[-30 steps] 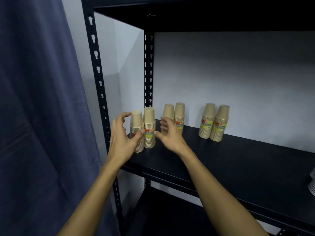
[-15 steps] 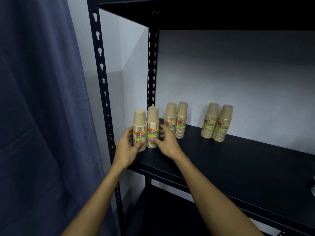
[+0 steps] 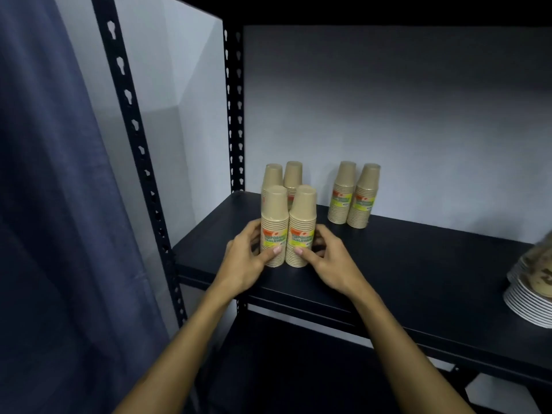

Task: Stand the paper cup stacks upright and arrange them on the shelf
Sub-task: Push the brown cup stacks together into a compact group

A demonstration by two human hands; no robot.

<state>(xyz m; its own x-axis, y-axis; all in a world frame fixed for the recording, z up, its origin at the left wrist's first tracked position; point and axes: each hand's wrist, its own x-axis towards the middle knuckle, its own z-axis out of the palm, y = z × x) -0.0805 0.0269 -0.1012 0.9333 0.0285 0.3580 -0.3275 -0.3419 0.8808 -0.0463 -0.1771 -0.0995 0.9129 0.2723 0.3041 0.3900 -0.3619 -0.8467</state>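
A twin pack of brown paper cup stacks (image 3: 288, 216) stands upright near the front left of the black shelf (image 3: 418, 279). My left hand (image 3: 245, 258) grips its left side and my right hand (image 3: 325, 258) grips its right side, both thumbs pressed on the labelled front. Right behind it stands a second upright pair of cup stacks (image 3: 283, 176), partly hidden. A third upright pair of cup stacks (image 3: 354, 195) stands further right, against the back wall.
A stack of white paper plates (image 3: 531, 294) sits at the shelf's right edge, cut off by the frame. Black perforated uprights (image 3: 131, 135) frame the shelf's left side. A blue curtain (image 3: 44, 204) hangs at the left. A lower shelf lies in shadow below.
Both hands closed on the front pack and brought it rightward, in front of the second pair. The camera came closer and swung right, bringing the plates into view.
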